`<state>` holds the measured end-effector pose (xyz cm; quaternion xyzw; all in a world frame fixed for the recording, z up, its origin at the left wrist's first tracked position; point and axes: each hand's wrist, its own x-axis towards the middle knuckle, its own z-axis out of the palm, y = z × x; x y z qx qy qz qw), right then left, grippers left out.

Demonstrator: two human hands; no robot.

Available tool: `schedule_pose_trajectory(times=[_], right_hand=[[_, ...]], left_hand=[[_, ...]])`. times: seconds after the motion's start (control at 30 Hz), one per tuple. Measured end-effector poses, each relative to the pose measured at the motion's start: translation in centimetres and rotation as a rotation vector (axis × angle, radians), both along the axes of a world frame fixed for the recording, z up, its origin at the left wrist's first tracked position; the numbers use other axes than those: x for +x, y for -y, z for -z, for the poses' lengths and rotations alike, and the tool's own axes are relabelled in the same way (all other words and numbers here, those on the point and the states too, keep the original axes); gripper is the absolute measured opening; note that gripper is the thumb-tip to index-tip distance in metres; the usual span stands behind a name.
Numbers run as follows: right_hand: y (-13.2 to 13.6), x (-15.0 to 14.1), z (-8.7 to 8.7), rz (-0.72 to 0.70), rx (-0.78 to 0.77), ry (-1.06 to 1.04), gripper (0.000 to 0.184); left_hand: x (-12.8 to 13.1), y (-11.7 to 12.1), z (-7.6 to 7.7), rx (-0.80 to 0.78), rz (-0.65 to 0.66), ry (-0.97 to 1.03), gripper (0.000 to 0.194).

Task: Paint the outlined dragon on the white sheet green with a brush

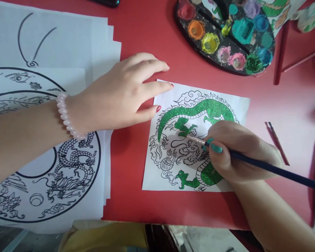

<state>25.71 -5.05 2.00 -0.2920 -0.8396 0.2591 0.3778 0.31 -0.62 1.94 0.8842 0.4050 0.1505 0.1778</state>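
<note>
A white sheet (153,175) with a printed dragon (190,110) lies on the red tabletop, much of the dragon's body painted green, its head plain black line on white. My right hand (241,150) grips a blue-handled paintbrush (267,168) near its metal collar. The brush tip touches the paper beside a green claw above the dragon's head. My left hand (128,89) lies flat with fingers spread, its fingertips at the sheet's left edge. A pale pink bead bracelet (64,112) circles that wrist. My right hand hides part of the dragon's right side.
A black paint palette (204,57) with several coloured wells sits at the upper right. Red sticks (280,56) and a thin brush (277,143) lie at the right. Stacked printed sheets (99,59) fill the left. A dark device (107,2) shows at the top edge.
</note>
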Motion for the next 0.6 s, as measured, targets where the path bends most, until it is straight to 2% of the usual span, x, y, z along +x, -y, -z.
schedule_pose_trajectory(times=[0.27,0.47,0.6], right_hand=[[0.0,-0.16,-0.07,-0.041,-0.008,-0.024,0.015],[-0.19,-0.05,0.27,-0.015,0.06,-0.051,0.014],[-0.22,-0.12,0.1,-0.054,0.05,-0.029,0.016]], left_hand=[[-0.14,-0.02,0.1,0.022,0.015,0.004,0.041],[-0.06,-0.02,0.02,-0.006,0.005,0.013,0.039],[-0.16,-0.01,0.17,0.044,0.019,-0.021,0.04]])
